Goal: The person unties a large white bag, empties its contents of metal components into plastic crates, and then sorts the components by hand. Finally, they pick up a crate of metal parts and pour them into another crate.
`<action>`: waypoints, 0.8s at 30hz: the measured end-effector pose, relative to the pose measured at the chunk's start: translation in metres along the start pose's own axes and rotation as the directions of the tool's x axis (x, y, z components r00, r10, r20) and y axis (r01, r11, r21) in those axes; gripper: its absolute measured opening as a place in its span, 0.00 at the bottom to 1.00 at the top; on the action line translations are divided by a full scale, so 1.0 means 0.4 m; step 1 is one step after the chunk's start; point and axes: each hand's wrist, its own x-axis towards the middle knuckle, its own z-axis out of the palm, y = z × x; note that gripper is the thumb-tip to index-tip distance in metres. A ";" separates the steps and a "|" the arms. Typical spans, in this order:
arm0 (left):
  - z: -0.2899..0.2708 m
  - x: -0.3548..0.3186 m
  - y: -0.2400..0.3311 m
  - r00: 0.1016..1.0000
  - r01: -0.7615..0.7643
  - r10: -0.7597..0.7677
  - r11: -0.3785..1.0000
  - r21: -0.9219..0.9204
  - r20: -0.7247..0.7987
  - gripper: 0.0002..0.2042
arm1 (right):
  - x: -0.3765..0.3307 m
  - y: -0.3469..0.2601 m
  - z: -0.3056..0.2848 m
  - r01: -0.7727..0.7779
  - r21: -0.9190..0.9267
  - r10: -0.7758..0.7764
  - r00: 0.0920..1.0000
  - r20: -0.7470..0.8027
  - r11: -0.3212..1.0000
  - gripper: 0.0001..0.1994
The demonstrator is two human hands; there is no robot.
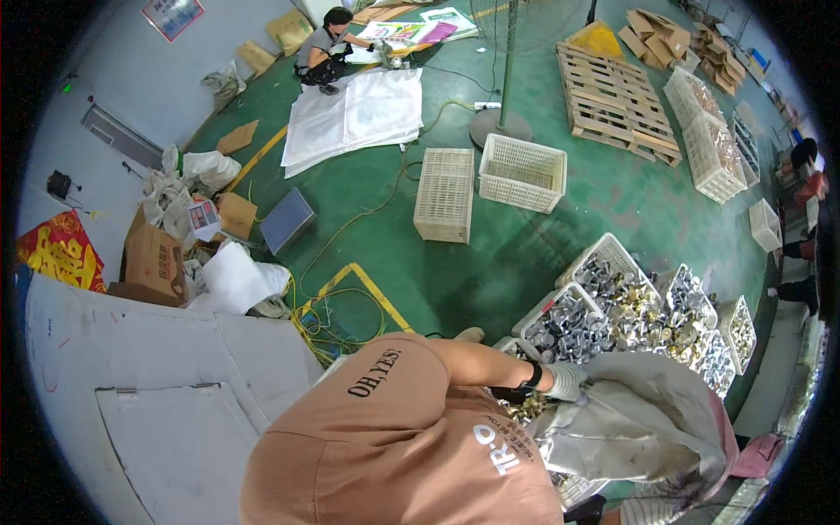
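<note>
My left hand [567,382], in a ribbed white glove with a dark band at the wrist, grips the edge of a large greyish-white sack [643,416]. The sack spreads over the crates at the lower right, with a hollow, stained part on its near right side. A striped white glove, seemingly on my right hand [652,507], shows by the sack's lower edge; its fingers are hidden. Just beyond the sack, silver metal pieces [569,328] and gold-coloured metal pieces [634,317], many round-headed, fill white plastic crates [604,243].
A pink cap-like item [757,455] lies beside the sack. Farther off are two pale crates [444,194], a fan stand [500,129] and a wooden pallet [617,103]. Yellow hose [315,325] coils on the green floor. A person [328,52] crouches by white sheets [354,114].
</note>
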 end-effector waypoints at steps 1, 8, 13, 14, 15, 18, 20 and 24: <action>-0.008 -0.009 0.006 1.000 0.007 -0.007 1.000 0.006 0.001 0.28 | 0.000 -0.009 -0.005 -0.014 0.011 0.014 1.000 -0.004 1.000 0.17; -0.006 0.104 0.040 0.987 -0.114 0.095 0.983 -0.147 -0.127 0.15 | 0.007 -0.044 -0.006 -0.116 0.110 0.118 0.993 -0.015 0.987 0.21; -0.097 0.232 0.057 0.847 -0.414 0.227 0.849 -0.328 -0.481 0.17 | -0.001 -0.061 -0.023 -0.186 0.179 0.191 0.982 -0.012 0.966 0.24; -0.107 0.258 0.015 0.797 -0.489 0.285 0.822 -0.292 -0.533 0.18 | 0.001 -0.067 -0.023 -0.194 0.198 0.199 0.980 -0.004 0.961 0.25; -0.188 0.182 0.058 0.917 -0.305 0.177 0.888 -0.344 -0.358 0.16 | -0.002 -0.068 -0.031 -0.206 0.204 0.216 0.976 -0.026 0.957 0.25; -0.257 0.120 -0.098 0.985 -0.099 0.011 0.851 0.516 0.171 0.18 | -0.003 -0.083 -0.043 -0.232 0.240 0.251 0.967 -0.051 0.942 0.27; -0.304 0.043 -0.167 0.970 0.034 -0.138 0.892 0.451 0.200 0.16 | -0.002 -0.097 -0.050 -0.250 0.268 0.277 0.959 -0.067 0.931 0.28; -0.321 -0.025 -0.279 0.997 0.048 -0.078 0.820 0.570 0.028 0.11 | -0.024 -0.111 -0.065 -0.301 0.322 0.331 0.943 -0.042 0.898 0.31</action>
